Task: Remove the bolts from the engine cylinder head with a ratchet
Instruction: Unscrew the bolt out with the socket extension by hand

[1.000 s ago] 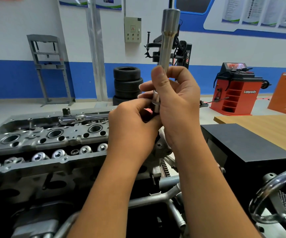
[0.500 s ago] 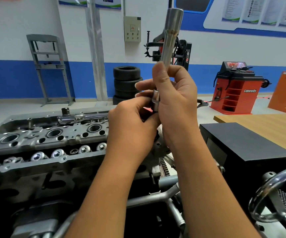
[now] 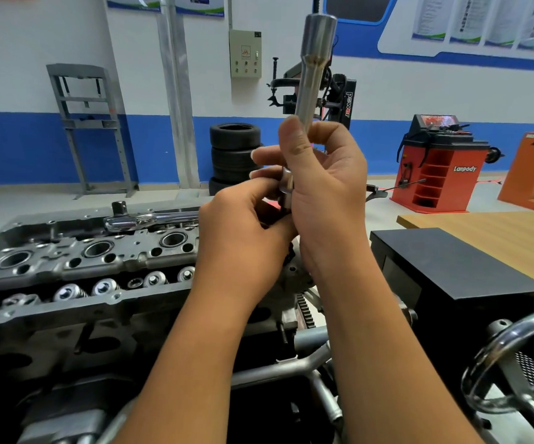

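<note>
Held upright at centre frame: a long steel socket (image 3: 315, 68), gripped around its lower shaft by the right hand (image 3: 326, 187), thumb pressed up along the metal and fingers curled behind it. Just at 8 o'clock of that hand, the left hand (image 3: 243, 225), fingers curled tight around a small silver piece (image 3: 286, 187) at the socket's lower end; exactly how the piece joins the socket hidden behind the fingers. Lying at 9 o'clock of the hands, on top of the engine cylinder head (image 3: 76, 261): the ratchet (image 3: 150, 217), chrome, flat, square drive pointing up, touched by neither hand. Along the near edge of the cylinder head, a row of shiny valve springs (image 3: 105, 286); any bolts too small to tell apart among the holes. At 3 o'clock, a black box (image 3: 458, 267) beside a wooden table (image 3: 499, 229), and at 5 o'clock a chrome handwheel (image 3: 515, 363). Against the far wall at 12 o'clock, a stack of tyres (image 3: 235, 155) and a black machine marked "power" (image 3: 344, 100) down its side. At 2 o'clock, a red cabinet lettered "Lanpody" (image 3: 442, 168) in white. Above, on the white-and-blue wall, a beige switch box (image 3: 245, 54) with a red logo, and posters (image 3: 483, 20) with print too small to read.
</note>
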### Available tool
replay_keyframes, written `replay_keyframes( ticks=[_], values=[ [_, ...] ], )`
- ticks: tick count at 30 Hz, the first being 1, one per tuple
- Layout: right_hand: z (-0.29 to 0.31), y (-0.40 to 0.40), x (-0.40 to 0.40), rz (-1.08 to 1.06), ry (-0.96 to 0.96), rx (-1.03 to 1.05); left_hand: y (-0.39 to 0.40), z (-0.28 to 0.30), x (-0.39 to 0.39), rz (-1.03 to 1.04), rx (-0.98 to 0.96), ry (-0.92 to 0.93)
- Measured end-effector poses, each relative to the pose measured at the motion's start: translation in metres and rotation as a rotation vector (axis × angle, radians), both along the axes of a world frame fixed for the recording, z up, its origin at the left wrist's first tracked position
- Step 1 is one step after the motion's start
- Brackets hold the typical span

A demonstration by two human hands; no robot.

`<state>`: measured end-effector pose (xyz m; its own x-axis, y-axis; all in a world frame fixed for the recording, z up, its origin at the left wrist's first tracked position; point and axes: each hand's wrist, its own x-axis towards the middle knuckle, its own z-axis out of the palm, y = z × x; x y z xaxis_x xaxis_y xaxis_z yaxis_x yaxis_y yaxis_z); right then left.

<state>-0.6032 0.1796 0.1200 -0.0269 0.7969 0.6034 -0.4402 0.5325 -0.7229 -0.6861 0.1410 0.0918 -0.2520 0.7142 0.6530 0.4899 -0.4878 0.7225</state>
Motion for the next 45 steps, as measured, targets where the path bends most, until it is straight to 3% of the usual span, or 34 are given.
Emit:
replay_keyframes(
  ticks=[3, 8, 17, 23, 30, 36, 40, 45],
  values=[
    [0.0, 0.001, 0.001, -0.05, 0.021, 0.008, 0.0, -0.002, -0.001, -0.004, 0.002, 0.02],
    [0.001, 0.004, 0.0, -0.039, 0.019, 0.017, -0.001, 0.0, -0.004, -0.21, -0.059, -0.02],
    [0.002, -0.002, -0.002, -0.036, 0.044, -0.015, 0.007, -0.004, -0.004, -0.076, 0.061, -0.101],
    [0.001, -0.001, -0.004, -0.062, 0.026, 0.018, 0.004, 0.0, -0.006, -0.253, -0.024, -0.052],
    [0.003, -0.006, -0.004, -0.063, 0.089, -0.012, 0.004, -0.002, -0.004, -0.103, 0.03, -0.111],
    [0.003, -0.003, -0.004, -0.149, 0.094, 0.026, -0.005, 0.005, -0.003, -0.243, -0.021, -0.065],
    [0.004, -0.001, -0.003, -0.091, 0.014, 0.008, -0.003, 0.004, -0.004, -0.158, -0.014, -0.082],
    [0.003, -0.003, -0.004, -0.039, 0.073, -0.007, 0.0, 0.001, -0.004, -0.073, 0.007, -0.116]
  ],
)
